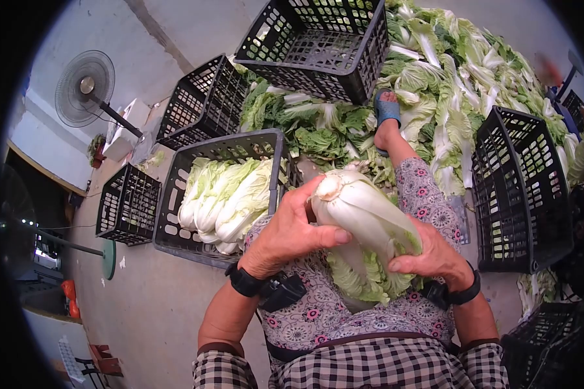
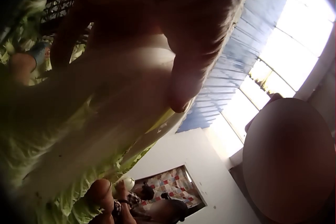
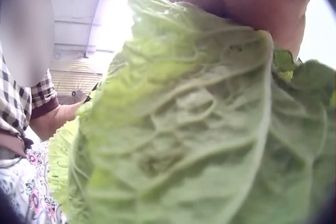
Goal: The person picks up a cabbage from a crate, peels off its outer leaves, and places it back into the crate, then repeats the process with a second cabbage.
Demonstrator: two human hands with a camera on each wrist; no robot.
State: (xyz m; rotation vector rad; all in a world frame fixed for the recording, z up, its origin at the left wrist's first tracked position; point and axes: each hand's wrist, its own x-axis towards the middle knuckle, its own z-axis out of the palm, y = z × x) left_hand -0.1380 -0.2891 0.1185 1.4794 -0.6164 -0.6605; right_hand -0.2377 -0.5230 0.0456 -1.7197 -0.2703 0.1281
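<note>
Over the lap, both hands hold a napa cabbage (image 1: 363,214), its cut root end up and to the left, its leafy end toward the body. My left hand (image 1: 292,227) grips it near the root end, thumb across the white ribs. Lower on the other side, my right hand (image 1: 435,253) grips the cabbage with its thumb on the front leaves. In the left wrist view the left thumb (image 2: 186,79) presses on the pale stalk. Crinkled green leaves (image 3: 199,124) fill most of the right wrist view, with part of the right hand (image 3: 247,3) above them.
Left of the lap, a black crate (image 1: 164,214) contains several trimmed cabbages (image 1: 230,198). More black crates stand at the far left, ahead (image 1: 357,81) and at right (image 1: 525,194). A large heap of loose leaves (image 1: 448,97) spreads ahead around the sandaled foot (image 1: 387,113). A fan (image 1: 86,87) stands at the back left.
</note>
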